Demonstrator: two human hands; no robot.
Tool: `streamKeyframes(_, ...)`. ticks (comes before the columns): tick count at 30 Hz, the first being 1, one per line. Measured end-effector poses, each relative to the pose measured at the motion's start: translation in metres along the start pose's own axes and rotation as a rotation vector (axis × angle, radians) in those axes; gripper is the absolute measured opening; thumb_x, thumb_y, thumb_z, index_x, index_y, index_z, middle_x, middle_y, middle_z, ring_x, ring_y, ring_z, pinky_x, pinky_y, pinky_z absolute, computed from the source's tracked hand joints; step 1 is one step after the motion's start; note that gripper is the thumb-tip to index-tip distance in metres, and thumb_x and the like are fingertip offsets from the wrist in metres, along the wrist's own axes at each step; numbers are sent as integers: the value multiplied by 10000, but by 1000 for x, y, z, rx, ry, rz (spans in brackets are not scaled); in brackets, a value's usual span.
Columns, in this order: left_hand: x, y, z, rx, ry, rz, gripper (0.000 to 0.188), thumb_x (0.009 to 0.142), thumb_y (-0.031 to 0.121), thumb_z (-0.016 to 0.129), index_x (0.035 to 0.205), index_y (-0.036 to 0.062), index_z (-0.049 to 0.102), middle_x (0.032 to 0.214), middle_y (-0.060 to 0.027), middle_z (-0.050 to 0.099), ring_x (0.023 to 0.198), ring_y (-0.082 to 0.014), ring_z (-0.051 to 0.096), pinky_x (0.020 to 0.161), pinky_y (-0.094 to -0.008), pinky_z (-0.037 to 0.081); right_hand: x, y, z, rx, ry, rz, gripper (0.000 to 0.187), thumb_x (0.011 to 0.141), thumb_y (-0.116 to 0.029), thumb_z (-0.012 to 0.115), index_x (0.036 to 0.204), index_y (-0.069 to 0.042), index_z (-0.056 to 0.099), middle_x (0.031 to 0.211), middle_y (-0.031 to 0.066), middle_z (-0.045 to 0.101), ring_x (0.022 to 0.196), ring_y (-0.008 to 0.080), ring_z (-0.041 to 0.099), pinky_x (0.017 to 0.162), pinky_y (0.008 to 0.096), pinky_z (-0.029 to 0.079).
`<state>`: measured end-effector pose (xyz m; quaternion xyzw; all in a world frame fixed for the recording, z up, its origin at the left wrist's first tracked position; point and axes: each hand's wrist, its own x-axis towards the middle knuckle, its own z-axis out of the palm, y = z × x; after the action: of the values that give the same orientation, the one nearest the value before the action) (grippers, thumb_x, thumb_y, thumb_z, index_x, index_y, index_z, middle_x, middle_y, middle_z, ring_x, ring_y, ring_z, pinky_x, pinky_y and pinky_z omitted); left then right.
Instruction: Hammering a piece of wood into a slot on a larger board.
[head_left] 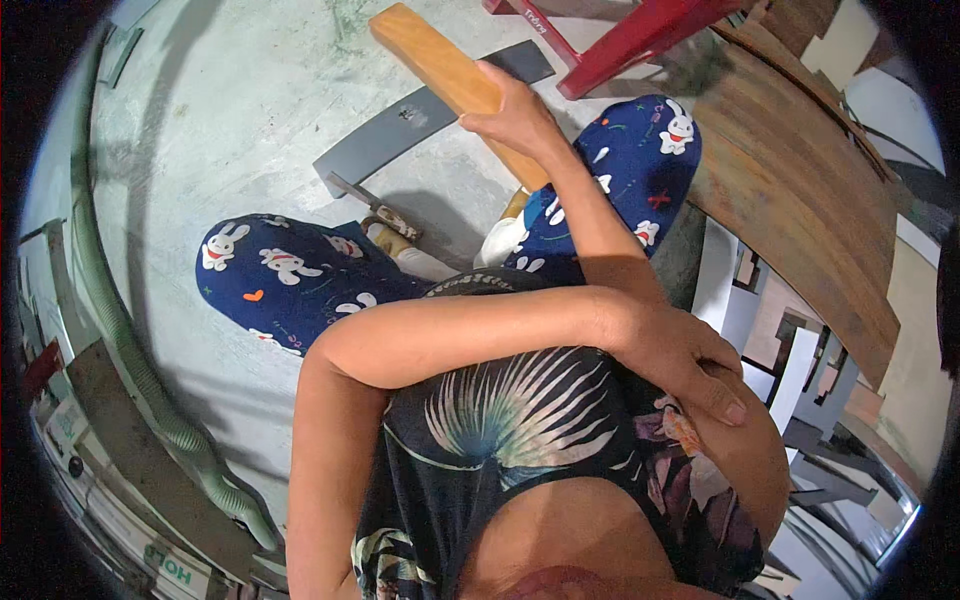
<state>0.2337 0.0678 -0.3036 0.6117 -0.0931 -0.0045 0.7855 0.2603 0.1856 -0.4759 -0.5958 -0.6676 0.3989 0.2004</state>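
My right hand [517, 118] grips a long yellowish wooden bar [430, 55], thumb on one side and fingers on the other. The bar slants from the far middle toward my right foot. Beneath it, a dark grey flat strip [385, 133] lies across the floor. Bent across my chest, my left arm brings my left hand [685, 362] to rest on my right upper arm, fingers apart and no object in it. By my left foot is a thin tool [372, 203] with a narrow metal end; its kind is unclear.
A red plastic stool [630, 45] stands at the far right. Rusty curved sheet metal [800, 190] and scattered offcuts [800, 370] cover the right side. Along the left runs a green ribbed hose [130, 350], beside stacked boards [110, 430]. The floor [240, 120] is pale concrete.
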Motion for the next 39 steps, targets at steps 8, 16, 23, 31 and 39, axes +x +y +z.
streamKeyframes(8,-307,39,-13,1033,874,-231,344,829,324,657,834,-14,593,803,-143,608,762,-260,600,653,-398,463,-4,7,-11,157,101,-109,855,654,-347,756,1378,-15,444,1254,229,588,1152,325,583,982,357,443)
streamKeyframes(16,-396,20,19,1499,1624,-448,338,856,237,660,1074,-11,591,1032,-134,638,933,-239,613,794,-390,481,7,13,-7,219,237,-176,837,654,-273,791,1366,2,450,1254,210,594,1141,280,595,968,350,458)
streamKeyframes(23,-211,-158,-155,887,1069,-1131,283,849,192,579,1102,75,626,1066,-198,656,1046,-370,624,866,-500,499,-1,-6,-20,416,147,-102,743,734,-165,775,1370,22,439,1231,121,598,1087,171,579,944,303,454)
streamKeyframes(31,-213,-318,-78,1081,319,-1551,217,864,259,591,997,166,734,1063,-75,689,1023,-272,644,781,-465,506,2,17,-24,374,291,-99,771,681,-227,780,1355,-23,467,1198,151,635,1079,218,622,909,331,488)
streamKeyframes(39,-233,-348,-67,1293,241,-1495,217,863,260,585,1013,188,723,1013,-24,689,1032,-243,618,889,-457,438,-1,-9,-27,403,267,-105,747,695,-219,756,1353,-17,466,1174,144,638,1051,220,623,915,328,481)
